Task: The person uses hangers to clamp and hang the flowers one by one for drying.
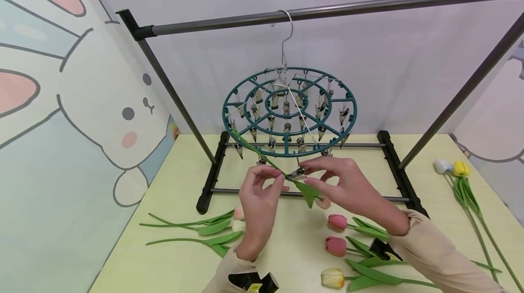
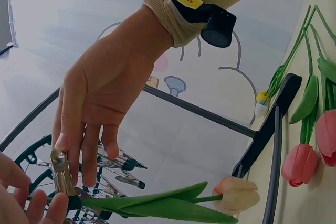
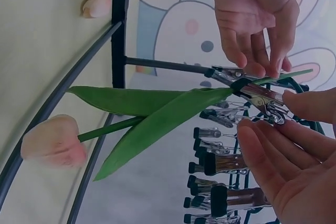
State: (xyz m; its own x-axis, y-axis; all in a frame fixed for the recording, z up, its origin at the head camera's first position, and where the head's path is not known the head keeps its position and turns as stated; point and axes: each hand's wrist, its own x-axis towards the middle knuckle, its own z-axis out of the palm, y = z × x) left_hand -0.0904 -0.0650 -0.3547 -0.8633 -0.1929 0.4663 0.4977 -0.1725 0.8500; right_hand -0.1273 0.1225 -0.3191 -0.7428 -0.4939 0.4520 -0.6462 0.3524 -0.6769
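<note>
A pale pink tulip hangs head down, its green leaves below a metal clip with dark tips. The clip's jaws lie across the stem. My left hand pinches the stem just beside the clip, thumb against fingers. From the other side my right hand holds the clip's handles between thumb and fingertips, as the right wrist view shows. Above both hands is the round teal hanger, with several more clips dangling from its rings. In the head view, the right hand partly hides the flower head.
A dark metal rack bar carries the hanger's hook. Rack feet stand on the pale table. Tulips with pink and cream heads lie at front right, several others at left. White and yellow tulips lie far right.
</note>
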